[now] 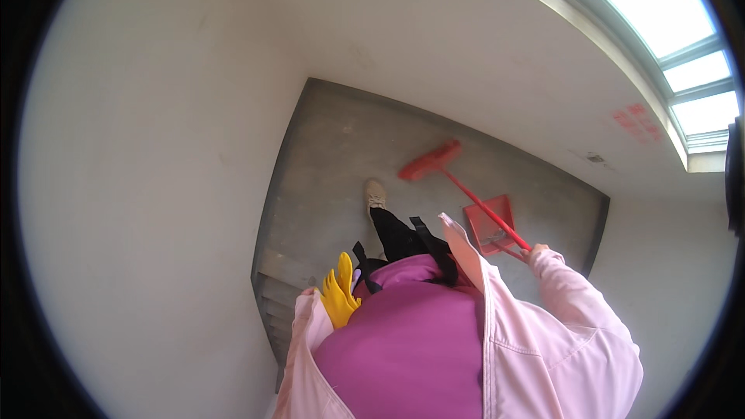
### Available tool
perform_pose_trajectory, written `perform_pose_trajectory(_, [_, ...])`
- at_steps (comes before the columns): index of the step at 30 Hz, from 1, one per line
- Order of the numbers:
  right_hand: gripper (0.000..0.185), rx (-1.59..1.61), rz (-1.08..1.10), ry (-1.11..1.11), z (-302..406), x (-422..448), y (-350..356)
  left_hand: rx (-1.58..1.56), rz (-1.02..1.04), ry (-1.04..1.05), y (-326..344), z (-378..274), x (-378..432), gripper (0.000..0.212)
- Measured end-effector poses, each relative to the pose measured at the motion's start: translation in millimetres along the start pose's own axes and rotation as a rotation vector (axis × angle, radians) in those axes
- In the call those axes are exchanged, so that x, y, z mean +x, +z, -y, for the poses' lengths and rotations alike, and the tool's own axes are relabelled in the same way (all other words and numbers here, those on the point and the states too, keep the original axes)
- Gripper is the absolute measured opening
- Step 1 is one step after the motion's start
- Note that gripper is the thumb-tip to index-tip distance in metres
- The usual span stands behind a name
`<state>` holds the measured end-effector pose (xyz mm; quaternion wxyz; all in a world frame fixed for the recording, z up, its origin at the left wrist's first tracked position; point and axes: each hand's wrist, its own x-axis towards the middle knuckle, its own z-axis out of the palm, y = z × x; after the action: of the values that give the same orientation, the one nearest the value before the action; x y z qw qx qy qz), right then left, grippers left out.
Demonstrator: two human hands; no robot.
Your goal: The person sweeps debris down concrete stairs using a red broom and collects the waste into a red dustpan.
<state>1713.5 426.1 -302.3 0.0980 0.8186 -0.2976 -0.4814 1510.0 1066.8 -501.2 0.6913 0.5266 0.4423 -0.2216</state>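
Observation:
My right hand [534,251] grips the handle of a red push-style broom [429,160] near its upper end. The broom head is blurred and sits over the concrete floor, ahead of my shoe. A red dustpan [490,222] with some debris in it lies beneath the broom handle; its own handle runs up towards my right hand, but whether I hold that too is unclear. Only a sliver of my left hand [308,291] shows past the pink jacket's edge, so its grip is hidden. Yellow rubber gloves [340,294] stick up beside it at my waist.
Bare grey concrete floor [326,128] meets pale walls along a dark border. Steps [279,302] descend or rise at the left, by my side. A window [657,6] is at upper right, with red writing [636,122] and a wall box [595,158] below it.

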Motion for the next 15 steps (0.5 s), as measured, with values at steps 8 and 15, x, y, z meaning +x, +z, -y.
perform_pose_trajectory(8, [0.058, -0.028, -0.1, -0.236, -46.7, -26.3, 61.5, -0.03, -0.351, -0.183, 57.9, 125.0, -77.2, 0.034])
perform_pose_trajectory(15, [0.043, -0.139, -0.111, -0.64, 120.8, -48.0, 55.1, -0.351, -0.379, -0.246, 51.1, 281.7, -221.9, 0.033])
